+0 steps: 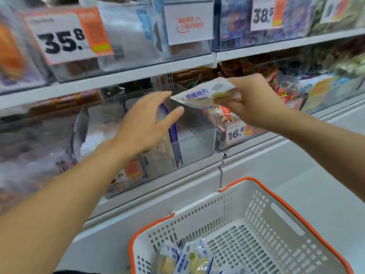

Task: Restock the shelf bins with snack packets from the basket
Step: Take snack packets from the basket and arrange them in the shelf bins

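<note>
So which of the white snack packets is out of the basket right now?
The packet pinched in the right hand over the clear bin; the others lie in the basket.

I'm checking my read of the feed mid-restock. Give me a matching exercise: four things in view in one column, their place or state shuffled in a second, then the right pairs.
1. right hand
2. left hand
3. basket
4. clear bin

A. open, reaching toward the packet
B. on the shelf, below the held packet
C. pinching a white snack packet
D. lowest in view, a few packets inside

Pairs: 1-C, 2-A, 3-D, 4-B
</note>
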The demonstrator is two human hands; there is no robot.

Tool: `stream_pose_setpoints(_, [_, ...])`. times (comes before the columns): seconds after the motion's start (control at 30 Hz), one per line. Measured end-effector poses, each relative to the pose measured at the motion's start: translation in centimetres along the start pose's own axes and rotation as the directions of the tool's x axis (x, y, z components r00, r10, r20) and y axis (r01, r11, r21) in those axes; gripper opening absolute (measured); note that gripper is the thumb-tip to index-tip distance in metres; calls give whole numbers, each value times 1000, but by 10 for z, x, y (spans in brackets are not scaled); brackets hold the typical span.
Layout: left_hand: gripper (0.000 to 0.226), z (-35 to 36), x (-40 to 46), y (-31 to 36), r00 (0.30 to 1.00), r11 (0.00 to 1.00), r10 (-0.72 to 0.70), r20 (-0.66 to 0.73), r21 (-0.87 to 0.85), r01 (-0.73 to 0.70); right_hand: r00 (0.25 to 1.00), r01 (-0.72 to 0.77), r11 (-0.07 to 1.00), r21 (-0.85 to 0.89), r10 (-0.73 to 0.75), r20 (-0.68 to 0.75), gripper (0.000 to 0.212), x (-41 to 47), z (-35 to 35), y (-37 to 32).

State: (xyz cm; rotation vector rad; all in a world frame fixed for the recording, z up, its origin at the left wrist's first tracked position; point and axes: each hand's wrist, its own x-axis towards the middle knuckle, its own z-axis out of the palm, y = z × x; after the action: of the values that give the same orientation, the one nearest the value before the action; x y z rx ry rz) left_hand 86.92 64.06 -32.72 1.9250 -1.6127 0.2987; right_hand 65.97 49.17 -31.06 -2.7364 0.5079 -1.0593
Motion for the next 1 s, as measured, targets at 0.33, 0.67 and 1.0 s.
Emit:
stream_pose_setpoints(0.33, [59, 17, 34, -35, 817, 917, -351, 458, 344, 201, 943, 19, 798, -602, 187, 277, 30, 99, 83, -23])
stream_pose_setpoints(0.67, [61, 22, 36, -45, 788, 900, -388, 478, 382, 211, 898, 228, 735, -639, 95, 429, 10, 177, 153, 18])
stream_pose_setpoints(1.0, [62, 23, 34, -47, 794, 896, -395, 462, 384, 223, 961, 127, 661, -739, 102, 257, 43, 193, 204, 44])
